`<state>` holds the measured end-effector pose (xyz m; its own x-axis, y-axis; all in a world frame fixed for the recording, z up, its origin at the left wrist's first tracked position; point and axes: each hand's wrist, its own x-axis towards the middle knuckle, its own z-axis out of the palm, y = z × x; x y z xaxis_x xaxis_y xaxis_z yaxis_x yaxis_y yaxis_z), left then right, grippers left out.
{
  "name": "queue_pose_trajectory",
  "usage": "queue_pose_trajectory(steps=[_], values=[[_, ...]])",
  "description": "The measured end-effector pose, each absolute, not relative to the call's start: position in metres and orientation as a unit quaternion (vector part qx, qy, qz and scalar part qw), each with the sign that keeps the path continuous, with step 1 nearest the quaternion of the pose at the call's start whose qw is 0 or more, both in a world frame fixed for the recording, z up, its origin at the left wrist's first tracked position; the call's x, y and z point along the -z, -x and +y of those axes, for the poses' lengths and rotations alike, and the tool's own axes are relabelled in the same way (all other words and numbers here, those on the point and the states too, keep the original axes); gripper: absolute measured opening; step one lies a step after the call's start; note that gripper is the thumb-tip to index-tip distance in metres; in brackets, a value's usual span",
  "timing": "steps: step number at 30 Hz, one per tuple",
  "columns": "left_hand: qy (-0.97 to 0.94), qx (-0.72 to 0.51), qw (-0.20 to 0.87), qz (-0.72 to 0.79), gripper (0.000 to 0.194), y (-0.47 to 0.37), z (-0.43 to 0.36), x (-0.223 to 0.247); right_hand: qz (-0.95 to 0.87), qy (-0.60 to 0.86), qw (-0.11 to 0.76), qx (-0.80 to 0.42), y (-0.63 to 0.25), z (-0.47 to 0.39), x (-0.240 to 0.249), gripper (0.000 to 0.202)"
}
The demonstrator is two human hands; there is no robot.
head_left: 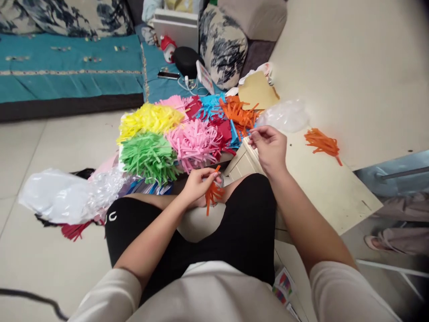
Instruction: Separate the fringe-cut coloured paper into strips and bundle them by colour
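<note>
Between the thumb and fingers of my left hand (pixel 201 184) is an orange paper tassel (pixel 214 195), its fringe hanging down above my lap. My right hand (pixel 270 147) is raised to the right, thumb and fingertips pressed together; whatever they hold, if anything, is too small to make out. Just beyond it lies a pile of orange fringed paper (pixel 238 114). Yellow (pixel 150 120), green (pixel 149 156) and pink (pixel 194 142) fringed bundles lie side by side ahead of me. One more orange tassel (pixel 323 144) rests on the cream board to the right.
Clear plastic bags lie at the left (pixel 55 194) and beside the orange pile (pixel 284 115). A teal-covered sofa (pixel 70 67) stands behind, with a phone (pixel 168 75) and a black case (pixel 188 61). Another person's leg (pixel 402 239) shows at the right edge.
</note>
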<state>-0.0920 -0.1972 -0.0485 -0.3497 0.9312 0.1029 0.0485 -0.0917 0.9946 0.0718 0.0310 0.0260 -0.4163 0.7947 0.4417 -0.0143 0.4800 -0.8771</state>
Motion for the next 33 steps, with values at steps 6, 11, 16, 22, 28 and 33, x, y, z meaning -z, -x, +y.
queue_pose_trajectory(steps=[6,11,16,22,28,33], values=[[-0.501,-0.577,0.299,0.572,0.045,0.109,-0.201,0.048,-0.760,0.214,0.333,-0.516,-0.045,-0.025,-0.002,0.057],[-0.537,-0.560,0.269,0.571,0.037,0.116,-0.205,0.047,-0.785,0.200,0.287,-0.511,-0.057,-0.032,0.002,0.039],[-0.563,-0.540,0.255,0.572,0.032,0.115,-0.206,0.047,-0.755,0.212,0.269,-0.559,-0.062,-0.036,0.007,0.055],[-0.597,-0.510,0.212,0.582,0.029,0.112,-0.208,0.043,-0.761,0.195,0.229,-0.574,-0.059,-0.044,0.006,0.052],[-0.616,-0.469,0.163,0.611,0.030,0.112,-0.208,0.041,-0.800,0.182,0.206,-0.534,-0.058,-0.048,0.007,0.039],[-0.603,-0.482,0.183,0.609,0.027,0.115,-0.205,0.044,-0.809,0.191,0.211,-0.514,-0.061,-0.044,0.005,0.037]])
